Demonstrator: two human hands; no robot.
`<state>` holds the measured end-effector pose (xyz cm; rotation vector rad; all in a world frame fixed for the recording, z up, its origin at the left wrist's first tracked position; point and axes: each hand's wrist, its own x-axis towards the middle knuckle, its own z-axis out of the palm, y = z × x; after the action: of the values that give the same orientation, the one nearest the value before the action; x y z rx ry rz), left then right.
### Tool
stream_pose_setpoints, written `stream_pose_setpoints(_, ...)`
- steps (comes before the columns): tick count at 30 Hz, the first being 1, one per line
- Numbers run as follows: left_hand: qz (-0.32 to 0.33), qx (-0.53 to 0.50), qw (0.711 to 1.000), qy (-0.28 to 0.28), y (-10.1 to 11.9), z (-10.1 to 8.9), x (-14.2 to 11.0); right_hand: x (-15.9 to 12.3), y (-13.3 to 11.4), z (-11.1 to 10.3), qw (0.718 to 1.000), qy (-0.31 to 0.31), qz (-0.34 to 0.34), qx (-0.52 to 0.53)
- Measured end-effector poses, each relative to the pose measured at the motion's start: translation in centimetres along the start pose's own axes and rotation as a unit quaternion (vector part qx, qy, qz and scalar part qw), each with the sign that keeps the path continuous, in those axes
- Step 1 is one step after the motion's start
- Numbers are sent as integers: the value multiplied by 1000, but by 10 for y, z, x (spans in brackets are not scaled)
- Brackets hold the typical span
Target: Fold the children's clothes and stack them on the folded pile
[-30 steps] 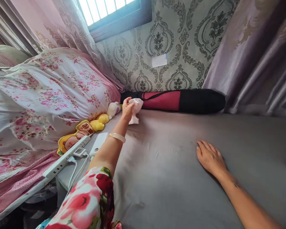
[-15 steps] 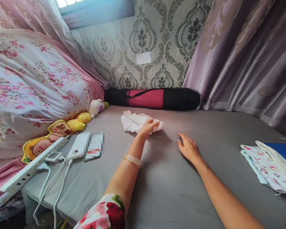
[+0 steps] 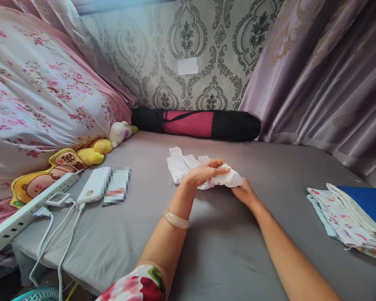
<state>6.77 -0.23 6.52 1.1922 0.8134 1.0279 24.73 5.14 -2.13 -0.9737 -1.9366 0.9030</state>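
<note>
A small white garment (image 3: 182, 166), crumpled and with what look like little bluish snaps near one end, rests on the grey bed sheet (image 3: 235, 246). My left hand (image 3: 205, 172), a pale bangle on its wrist, pinches it near the right end, thumb on top. At that same end my right hand (image 3: 245, 191) grips the cloth from beneath, with most of its fingers hidden under it. Between the two hands the fabric is bunched and slightly raised, while its left part lies spread on the sheet.
Folded patterned clothes (image 3: 338, 217) lie at right beside a blue item (image 3: 366, 205). At left are a power strip (image 3: 34, 209), a power bank (image 3: 94, 184) with cables and a blurred-out packet (image 3: 116, 186). A black-and-pink bag (image 3: 188, 123) lies along the wall.
My right hand has come over from the bare sheet and taken hold of the garment. The garment has shifted right and towards me, with my left hand still on it.
</note>
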Motion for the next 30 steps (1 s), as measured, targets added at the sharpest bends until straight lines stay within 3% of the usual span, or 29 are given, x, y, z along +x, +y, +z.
stream_pose_setpoints(2, 1, -13, 999, 37, -1, -9, -3, 6, 3, -12, 999, 30, 19, 5)
stream_pose_setpoints(5, 12, -24, 996, 85, -2, -19, -3, 14, -7, -37, 989, 143, 38, 4)
stream_pose_setpoints(8, 50, -49, 991, 112, -4, -21, 0, 13, -38, -63, 974, 224, 15, -4)
stream_pose_setpoints(12, 79, -64, 987, 125, -4, -16, 5, 1, -85, -88, 968, 244, -24, -46)
stream_pose_setpoints(15, 74, -68, 985, 143, -4, -12, 7, -8, -93, -103, 979, 196, 7, -53)
stream_pose_setpoints(17, 70, -63, 981, 167, -7, -10, 9, -12, -81, -115, 988, 100, 70, -99)
stream_pose_setpoints(19, 62, -46, 979, 187, -10, -7, 11, -15, -63, -126, 969, -21, 147, -196)
stream_pose_setpoints(21, 52, -16, 980, 190, -13, -3, 12, -16, -49, -132, 929, -104, 197, -294)
stream_pose_setpoints(23, 52, 17, 984, 167, -14, 2, 13, -15, -47, -130, 917, -108, 188, -333)
stream_pose_setpoints(26, 63, 56, 991, 101, -14, 9, 12, -11, -63, -111, 957, -42, 101, -269)
stream_pose_setpoints(30, 83, 100, 990, 44, -13, 15, 13, -5, -85, -77, 992, -40, 18, -114)
